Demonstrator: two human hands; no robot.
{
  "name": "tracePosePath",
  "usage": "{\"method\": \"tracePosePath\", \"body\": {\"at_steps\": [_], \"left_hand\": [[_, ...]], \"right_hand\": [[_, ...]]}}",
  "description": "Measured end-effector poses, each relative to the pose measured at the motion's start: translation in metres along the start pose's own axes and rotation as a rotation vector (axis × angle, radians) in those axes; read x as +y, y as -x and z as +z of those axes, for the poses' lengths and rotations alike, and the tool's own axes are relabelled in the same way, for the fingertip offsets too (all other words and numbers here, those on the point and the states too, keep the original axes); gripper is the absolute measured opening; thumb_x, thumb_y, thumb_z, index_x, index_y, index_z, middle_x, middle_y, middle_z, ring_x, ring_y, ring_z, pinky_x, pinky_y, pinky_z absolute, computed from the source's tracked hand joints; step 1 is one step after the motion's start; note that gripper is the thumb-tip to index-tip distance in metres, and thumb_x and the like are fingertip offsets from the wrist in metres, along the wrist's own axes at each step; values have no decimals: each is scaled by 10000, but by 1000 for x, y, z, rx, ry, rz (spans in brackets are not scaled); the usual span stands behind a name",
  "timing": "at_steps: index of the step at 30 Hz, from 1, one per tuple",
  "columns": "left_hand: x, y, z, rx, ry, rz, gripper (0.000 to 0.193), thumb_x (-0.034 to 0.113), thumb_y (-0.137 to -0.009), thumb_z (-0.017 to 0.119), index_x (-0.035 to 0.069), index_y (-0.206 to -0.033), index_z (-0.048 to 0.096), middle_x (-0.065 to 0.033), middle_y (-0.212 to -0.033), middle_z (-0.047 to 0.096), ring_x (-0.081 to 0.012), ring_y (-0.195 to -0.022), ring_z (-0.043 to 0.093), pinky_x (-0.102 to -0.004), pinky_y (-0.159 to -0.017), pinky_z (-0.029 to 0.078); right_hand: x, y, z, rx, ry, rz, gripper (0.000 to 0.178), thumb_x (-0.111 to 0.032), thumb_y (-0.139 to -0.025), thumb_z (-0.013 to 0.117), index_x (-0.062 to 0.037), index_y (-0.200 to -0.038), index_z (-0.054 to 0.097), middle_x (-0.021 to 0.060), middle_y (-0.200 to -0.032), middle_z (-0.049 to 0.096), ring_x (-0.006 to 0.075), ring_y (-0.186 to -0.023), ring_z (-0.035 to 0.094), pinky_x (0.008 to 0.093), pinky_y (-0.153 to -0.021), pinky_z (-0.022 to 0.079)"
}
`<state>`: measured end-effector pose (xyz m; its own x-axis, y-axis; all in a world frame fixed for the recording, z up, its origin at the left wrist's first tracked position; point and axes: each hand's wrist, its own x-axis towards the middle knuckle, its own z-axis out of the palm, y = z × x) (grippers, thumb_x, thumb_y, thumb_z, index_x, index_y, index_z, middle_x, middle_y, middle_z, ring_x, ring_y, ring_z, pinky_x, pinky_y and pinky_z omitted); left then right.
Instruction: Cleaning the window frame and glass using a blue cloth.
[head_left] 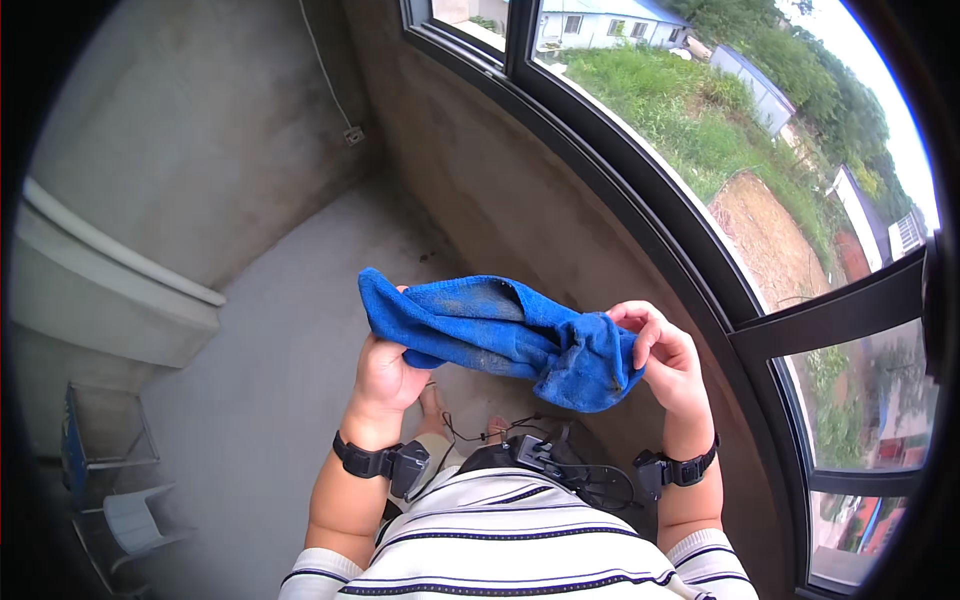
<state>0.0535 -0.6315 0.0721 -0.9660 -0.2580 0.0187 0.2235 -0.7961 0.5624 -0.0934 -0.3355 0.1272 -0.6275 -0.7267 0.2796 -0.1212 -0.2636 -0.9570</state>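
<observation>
A blue cloth (pixel 480 325) with brownish dirt stains is stretched between my two hands in front of my body. My left hand (pixel 388 372) grips its left end from below, and the cloth drapes over most of those fingers. At the right end, my right hand (pixel 662 350) pinches the bunched, folded part between thumb and fingers. The cloth hangs in the air, touching neither wall nor window. Each wrist wears a black strap with a small dark device.
To my right runs a dark-framed window (pixel 640 160) above a bare wall. A white plastic chair (pixel 135 520) and a metal-framed stand (pixel 110 430) are at the lower left. A socket (pixel 353 135) hangs on a wire in the corner. Black cables (pixel 600 480) lie at my waist.
</observation>
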Motion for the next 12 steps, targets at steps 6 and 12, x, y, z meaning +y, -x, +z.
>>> {"method": "tracePosePath", "body": {"at_steps": [6, 12], "left_hand": [[72, 81, -40, 157, 32, 126, 367, 92, -907, 519, 54, -1264, 595, -123, -1229, 650, -284, -1161, 616, -457, -1008, 491], [146, 153, -112, 26, 283, 348, 525, 194, -948, 511, 220, -1471, 471, -89, -1286, 637, -271, -1222, 578, -429, -1078, 431]], "right_hand": [[40, -55, 92, -182, -320, 309, 77, 21, -926, 569, -32, -973, 598, 109, -1165, 607, 199, -1083, 614, 364, -982, 493], [62, -118, 252, -535, 139, 242, 676, -110, -919, 683, -95, -1516, 365, 105, -1504, 445, 243, -1265, 543, 389, -1106, 409]]}}
